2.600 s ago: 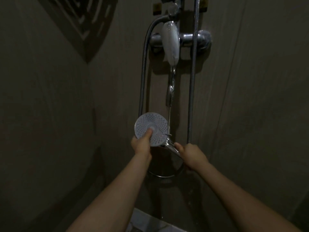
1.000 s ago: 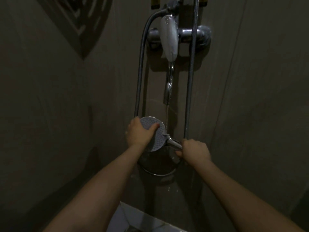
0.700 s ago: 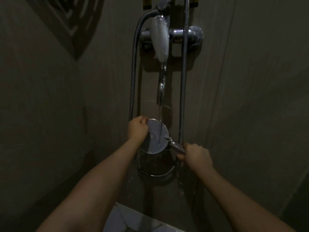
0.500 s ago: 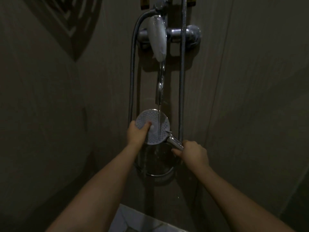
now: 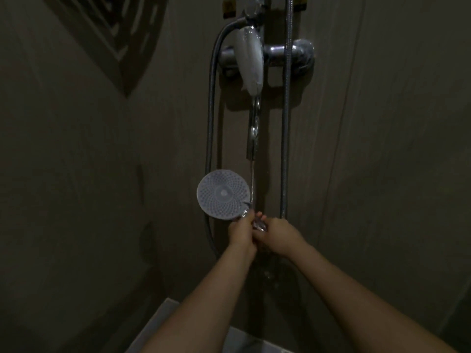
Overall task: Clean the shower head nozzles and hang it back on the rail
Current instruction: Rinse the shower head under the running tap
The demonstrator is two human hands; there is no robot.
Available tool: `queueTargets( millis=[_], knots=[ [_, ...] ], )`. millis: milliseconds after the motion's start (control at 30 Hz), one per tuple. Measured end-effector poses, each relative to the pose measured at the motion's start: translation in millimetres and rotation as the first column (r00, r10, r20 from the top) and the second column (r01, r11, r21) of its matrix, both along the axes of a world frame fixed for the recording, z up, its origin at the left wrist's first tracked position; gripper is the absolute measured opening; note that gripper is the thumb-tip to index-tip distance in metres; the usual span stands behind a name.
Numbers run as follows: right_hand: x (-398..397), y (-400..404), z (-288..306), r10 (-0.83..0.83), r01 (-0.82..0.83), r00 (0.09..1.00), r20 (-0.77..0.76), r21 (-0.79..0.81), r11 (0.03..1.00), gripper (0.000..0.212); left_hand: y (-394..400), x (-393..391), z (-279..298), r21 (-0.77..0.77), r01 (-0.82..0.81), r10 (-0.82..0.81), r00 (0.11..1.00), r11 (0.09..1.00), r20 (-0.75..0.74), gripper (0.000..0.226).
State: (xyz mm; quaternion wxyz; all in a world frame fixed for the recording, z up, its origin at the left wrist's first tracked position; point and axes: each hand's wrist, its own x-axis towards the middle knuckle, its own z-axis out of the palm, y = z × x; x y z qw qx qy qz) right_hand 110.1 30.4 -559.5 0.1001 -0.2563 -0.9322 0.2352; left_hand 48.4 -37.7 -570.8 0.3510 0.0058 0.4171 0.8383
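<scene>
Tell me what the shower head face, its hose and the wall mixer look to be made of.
Shower head face: matte pale plastic or rubber, dotted with nozzle holes. Hose: ribbed metal, dull sheen, likely steel. Wall mixer: polished chrome-look metal with bright highlights; its lever looks glossy white plastic.

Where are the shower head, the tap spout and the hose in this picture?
shower head (image 5: 223, 194): head view, centre of the nozzle face.
tap spout (image 5: 254, 128): head view, middle of the chrome spout.
hose (image 5: 285, 138): head view, straight right-hand run.
</scene>
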Motion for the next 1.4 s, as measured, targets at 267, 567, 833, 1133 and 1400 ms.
queueTargets(
  millis=[267, 567, 833, 1133, 1400],
  knots=[
    [-1.3, 8.7, 19.4, -0.109, -0.011, 0.943, -0.315, -0.358, 0.934, 0.049, -31.5, -36.9, 3.2, -0.170, 0.033, -0.072, 0.972, 0.985, -0.225, 0.013],
    [-26.1, -0.4, 131.4, -0.308, -0.095, 0.588, -0.748, -0.442, 0.892, 0.040, -67.4, -77.1, 24.3, -0.822, -0.171, -0.718, 0.414, 0.543, -0.560, 0.020],
    [-37.2, -20.0, 200.1, -0.065, -0.256, 0.631, -0.773, -0.287, 0.923, 0.024, -67.4, -70.6, 50.0, -0.938, -0.116, -0.917, 0.200, 0.328, -0.345, 0.019],
    [-30.5, -29.4, 201.6, -0.090, -0.343, 0.635, -0.767, -0.385, 0.857, 0.030, -51.9, -56.4, 11.2, -0.551, 0.178, -0.510, 0.672, 0.815, -0.537, 0.024],
    [-33.8, -18.2, 189.5, -0.311, -0.318, 0.642, -0.701, -0.613, 0.723, 0.031, -34.1, -40.9, -0.1, -0.115, 0.027, -0.063, 0.942, 0.993, -0.330, 0.015]
  ],
)
